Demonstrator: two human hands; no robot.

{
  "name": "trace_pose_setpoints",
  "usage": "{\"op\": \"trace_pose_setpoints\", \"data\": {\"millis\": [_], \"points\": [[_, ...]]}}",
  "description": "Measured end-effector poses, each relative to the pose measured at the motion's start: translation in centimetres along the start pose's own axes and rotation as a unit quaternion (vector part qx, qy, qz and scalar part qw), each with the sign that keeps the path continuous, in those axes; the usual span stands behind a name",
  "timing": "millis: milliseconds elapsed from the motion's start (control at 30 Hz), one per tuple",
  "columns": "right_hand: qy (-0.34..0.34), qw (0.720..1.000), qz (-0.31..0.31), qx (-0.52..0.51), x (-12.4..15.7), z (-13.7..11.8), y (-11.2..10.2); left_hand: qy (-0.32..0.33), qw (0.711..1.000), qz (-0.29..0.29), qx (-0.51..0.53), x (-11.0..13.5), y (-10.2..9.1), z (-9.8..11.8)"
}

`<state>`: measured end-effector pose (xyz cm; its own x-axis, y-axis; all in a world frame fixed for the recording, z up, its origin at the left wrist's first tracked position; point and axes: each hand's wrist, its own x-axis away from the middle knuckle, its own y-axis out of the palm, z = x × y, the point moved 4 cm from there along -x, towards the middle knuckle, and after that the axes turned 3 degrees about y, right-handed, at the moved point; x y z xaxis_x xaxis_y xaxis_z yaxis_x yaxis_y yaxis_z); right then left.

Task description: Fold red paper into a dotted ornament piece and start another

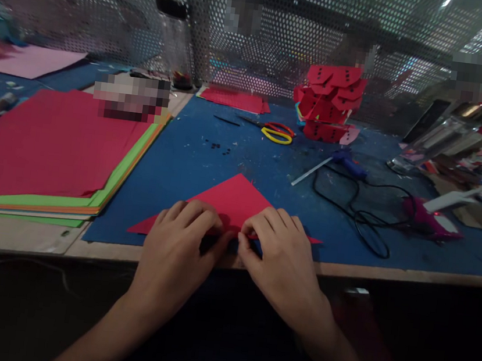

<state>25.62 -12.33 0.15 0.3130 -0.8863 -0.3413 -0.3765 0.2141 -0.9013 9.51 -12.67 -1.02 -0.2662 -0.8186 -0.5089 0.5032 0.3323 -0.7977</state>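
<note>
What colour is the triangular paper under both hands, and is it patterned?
The triangular paper is red, no pattern visible; the head view shows it best.

Your left hand (182, 232) and right hand (284, 247) partly hide the red paper (238, 196); the nine-o'clock paper pile (47, 148) is cut off.

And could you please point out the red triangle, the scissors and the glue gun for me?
Red triangle (237, 202): head view, middle of its upper face.
Scissors (266, 129): head view, where the handles meet.
Glue gun (352, 163): head view, its blue body.
</note>
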Motion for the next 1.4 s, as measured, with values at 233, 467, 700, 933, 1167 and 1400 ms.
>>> {"op": "trace_pose_setpoints", "data": {"millis": [233, 467, 700, 933, 1167, 1400], "points": [[0.010, 1.000, 0.006, 0.005, 0.2, 0.6, -0.2, -0.006, 1.000, -0.001, 0.004, 0.0, 0.0, -0.1], [0.016, 1.000, 0.008, -0.009, 0.5, 1.8, -0.7, -0.009, 1.000, 0.002, 0.013, 0.0, 0.0, -0.1], [0.035, 0.999, 0.001, -0.010, 0.9, 2.8, -1.3, -0.011, 1.000, 0.009, 0.015, 0.0, 0.0, -0.1], [0.043, 0.999, 0.005, -0.010, 1.4, 4.1, -1.9, -0.013, 1.000, 0.002, 0.015, 0.0, 0.0, -0.2], [0.064, 0.998, 0.002, -0.017, 1.7, 5.1, -2.6, -0.010, 1.000, 0.002, 0.013, 0.0, 0.2, -0.4], [0.077, 0.997, 0.008, -0.021, 2.2, 6.3, -3.0, -0.009, 1.000, -0.002, 0.016, 0.0, 0.0, -0.4]]}}
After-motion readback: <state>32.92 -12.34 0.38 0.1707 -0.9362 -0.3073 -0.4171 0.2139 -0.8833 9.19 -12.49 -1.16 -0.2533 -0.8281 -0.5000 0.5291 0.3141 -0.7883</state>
